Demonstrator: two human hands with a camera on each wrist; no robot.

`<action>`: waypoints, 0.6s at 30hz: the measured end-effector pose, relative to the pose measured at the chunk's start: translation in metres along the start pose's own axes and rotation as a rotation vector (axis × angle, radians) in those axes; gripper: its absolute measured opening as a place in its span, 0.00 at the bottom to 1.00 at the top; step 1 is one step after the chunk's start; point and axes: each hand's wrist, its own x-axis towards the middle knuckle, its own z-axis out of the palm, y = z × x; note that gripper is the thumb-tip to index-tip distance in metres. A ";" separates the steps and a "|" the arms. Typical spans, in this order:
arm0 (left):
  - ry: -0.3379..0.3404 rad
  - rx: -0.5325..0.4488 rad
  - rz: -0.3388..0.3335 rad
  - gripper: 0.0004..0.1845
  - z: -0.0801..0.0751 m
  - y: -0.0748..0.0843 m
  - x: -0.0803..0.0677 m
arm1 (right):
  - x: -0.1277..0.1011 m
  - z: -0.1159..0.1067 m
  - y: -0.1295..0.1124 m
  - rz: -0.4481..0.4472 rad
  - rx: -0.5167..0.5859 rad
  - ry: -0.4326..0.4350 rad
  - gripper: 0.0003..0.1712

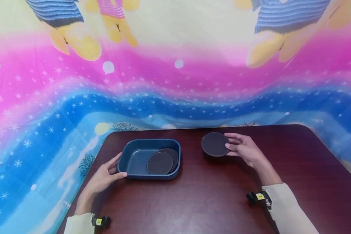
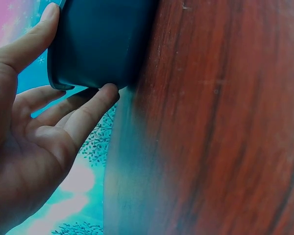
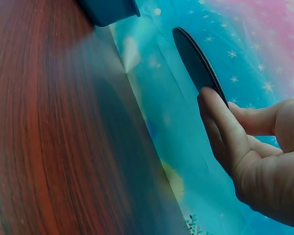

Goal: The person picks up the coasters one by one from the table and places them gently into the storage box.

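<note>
A blue rectangular tray (image 1: pixel 134 156) stands on the dark wooden table (image 1: pixel 210 198), left of centre. Two dark round discs (image 1: pixel 161 162) lie overlapping in its right half. My left hand (image 1: pixel 114 167) grips the tray's left end, thumb against one wall and fingers round the corner; the left wrist view shows the fingertips (image 2: pixel 100 95) against the tray (image 2: pixel 103 44). To the right, my right hand (image 1: pixel 231 146) pinches the edge of a third dark disc (image 1: pixel 214 144), held a little above the table with its shadow beneath. In the right wrist view the thin disc (image 3: pixel 198 63) stands edge-on against my fingers (image 3: pixel 225 127).
A bright pink and blue printed cloth (image 1: pixel 175 84) hangs behind and around the table. The table's left edge (image 1: pixel 84 182) runs close to my left wrist. A corner of the tray (image 3: pixel 108 10) shows in the right wrist view.
</note>
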 end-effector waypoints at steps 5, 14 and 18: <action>0.004 0.004 -0.006 0.50 -0.001 -0.002 -0.002 | 0.001 0.006 -0.001 -0.006 0.009 -0.010 0.38; 0.004 -0.001 0.008 0.50 0.002 -0.004 0.000 | 0.001 0.015 -0.001 0.014 0.001 -0.012 0.37; 0.001 -0.015 -0.009 0.50 0.002 -0.002 0.001 | -0.001 0.019 -0.001 0.034 0.010 -0.022 0.37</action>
